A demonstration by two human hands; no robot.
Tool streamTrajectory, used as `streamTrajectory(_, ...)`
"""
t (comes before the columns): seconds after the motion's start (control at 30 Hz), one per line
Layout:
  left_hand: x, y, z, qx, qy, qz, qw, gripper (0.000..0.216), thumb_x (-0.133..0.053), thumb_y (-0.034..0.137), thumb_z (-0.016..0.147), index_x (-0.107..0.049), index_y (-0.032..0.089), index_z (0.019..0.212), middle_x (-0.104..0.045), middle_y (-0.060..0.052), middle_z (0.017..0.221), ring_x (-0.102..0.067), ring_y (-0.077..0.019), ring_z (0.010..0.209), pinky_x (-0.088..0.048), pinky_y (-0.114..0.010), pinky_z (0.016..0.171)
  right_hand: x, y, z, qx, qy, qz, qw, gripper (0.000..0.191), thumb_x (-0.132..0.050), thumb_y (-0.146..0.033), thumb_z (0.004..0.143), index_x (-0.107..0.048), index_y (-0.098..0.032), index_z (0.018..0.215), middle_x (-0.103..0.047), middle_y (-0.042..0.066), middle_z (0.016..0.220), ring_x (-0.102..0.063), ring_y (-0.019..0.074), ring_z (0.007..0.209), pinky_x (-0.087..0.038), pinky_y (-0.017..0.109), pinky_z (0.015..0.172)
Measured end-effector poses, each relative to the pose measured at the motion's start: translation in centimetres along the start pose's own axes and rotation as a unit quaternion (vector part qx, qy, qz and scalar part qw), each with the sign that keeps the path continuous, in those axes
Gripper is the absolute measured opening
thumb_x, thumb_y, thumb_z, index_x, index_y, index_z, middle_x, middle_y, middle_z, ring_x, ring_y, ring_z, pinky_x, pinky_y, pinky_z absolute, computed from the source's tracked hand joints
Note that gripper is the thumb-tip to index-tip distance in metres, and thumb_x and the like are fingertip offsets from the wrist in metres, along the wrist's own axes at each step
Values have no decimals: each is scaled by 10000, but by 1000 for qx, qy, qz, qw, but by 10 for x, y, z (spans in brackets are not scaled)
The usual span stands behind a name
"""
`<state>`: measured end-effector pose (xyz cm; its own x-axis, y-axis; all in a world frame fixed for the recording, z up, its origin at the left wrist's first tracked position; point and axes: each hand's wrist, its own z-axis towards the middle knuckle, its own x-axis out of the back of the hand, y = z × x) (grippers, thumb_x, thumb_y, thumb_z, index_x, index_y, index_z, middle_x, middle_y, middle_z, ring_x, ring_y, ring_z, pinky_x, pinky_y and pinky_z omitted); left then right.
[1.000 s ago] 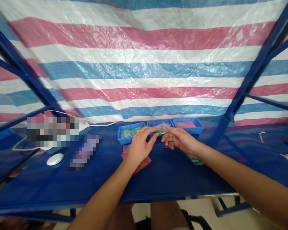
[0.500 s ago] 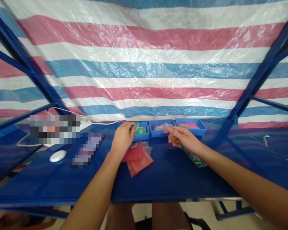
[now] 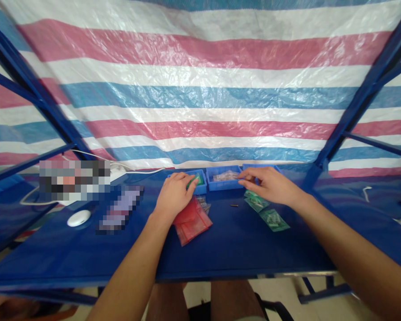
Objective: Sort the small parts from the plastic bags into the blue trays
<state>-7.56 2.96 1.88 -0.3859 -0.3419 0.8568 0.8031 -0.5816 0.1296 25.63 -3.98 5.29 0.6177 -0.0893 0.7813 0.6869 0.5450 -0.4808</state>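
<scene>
My left hand [image 3: 175,192] lies over the left blue bin [image 3: 203,189], thumb and forefinger around a green plastic bag [image 3: 195,181] in it; its other fingertips are hidden. Beneath and beside this wrist lie red zip bags [image 3: 195,223], with clear bags [image 3: 204,204] behind them. My right hand [image 3: 270,183] hovers at the front of the right blue bin [image 3: 261,166], thumb and fingers bent but apart, nothing seen between them. Below it rest green zip bags [image 3: 274,220] with small parts inside. A small dark pin-like piece [image 3: 234,205] lies between the hands.
The middle blue bin [image 3: 224,185] contains clear bags. To the left are a white rounded case [image 3: 79,218], a pixelated flat object [image 3: 122,209] and white cables [image 3: 143,171]. A white bent piece [image 3: 366,192] lies right. Blue posts [image 3: 350,107] and striped sheeting [image 3: 200,98] stand behind.
My left hand has shifted over the left bin, onto the green bag. My right hand has moved right and slightly up, its fingers spreading apart and uncovering more of the green bags.
</scene>
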Motion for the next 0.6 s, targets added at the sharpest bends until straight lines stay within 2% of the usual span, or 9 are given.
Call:
streamTrajectory(0.1,-2,6,2,-7,13,-23,1000,381,-488,419,1065,-783,225,1207,-752,-118,1187,-644,-289,1149,-468,-453,1081,20,-3,-12,7,-98,-63,993,308,-653,-495,982,-764,-242,1118,-783,66,968,-717,238,830,-490,320,733)
streamTrajectory(0.2,-2,12,2,-2,46,-27,999,347,-512,405,1053,-789,227,1163,-699,-114,1302,-618,-295,1218,-458,-465,1116,15,0,-30,2,-157,-138,978,421,-753,-489,899,-740,-234,1234,-769,109,1145,-732,289,988,-528,351,849)
streamTrajectory(0.27,0,17,2,-2,67,-32,997,327,-519,387,1051,-782,229,1163,-675,-108,1317,-601,-294,1239,-457,-466,1126,3,4,-41,8,-159,-188,969,537,-775,-394,873,-673,-196,1362,-729,158,1280,-712,319,1104,-525,381,941)
streamTrajectory(0.3,1,19,2,-5,74,-38,997,316,-519,377,1052,-779,230,1155,-675,-105,1298,-601,-290,1232,-459,-463,1126,-4,6,-44,11,-159,-213,964,505,-737,-322,892,-661,-189,1373,-726,163,1281,-709,318,1121,-524,384,952)
streamTrajectory(0.37,4,24,2,-15,85,-54,995,294,-520,357,1052,-775,230,1125,-682,-99,1246,-609,-281,1204,-464,-454,1124,-15,9,-48,6,-155,-264,952,452,-653,-191,902,-658,-179,1353,-744,159,1223,-721,316,1089,-532,385,908)
streamTrajectory(0.43,6,29,2,-30,93,-79,992,276,-521,338,1053,-769,227,1101,-693,-95,1198,-618,-273,1179,-468,-446,1119,-19,8,-48,-5,-152,-297,943,367,-601,-139,904,-689,-181,1258,-766,144,1120,-740,307,1002,-534,370,825)
streamTrajectory(0.53,8,39,0,-68,79,-127,986,257,-524,311,1053,-758,217,1101,-708,-99,1170,-629,-270,1159,-482,-444,1099,-10,4,-42,1,-144,-291,946,195,-611,-164,916,-733,-200,1064,-772,132,1057,-743,286,942,-518,341,781)
streamTrajectory(0.6,9,50,-2,-90,64,-159,981,248,-531,302,1052,-752,222,1132,-713,-104,1186,-637,-271,1155,-489,-446,1089,4,-2,-35,7,-124,-265,956,146,-644,-180,906,-752,-223,996,-776,116,1073,-739,273,944,-507,328,791)
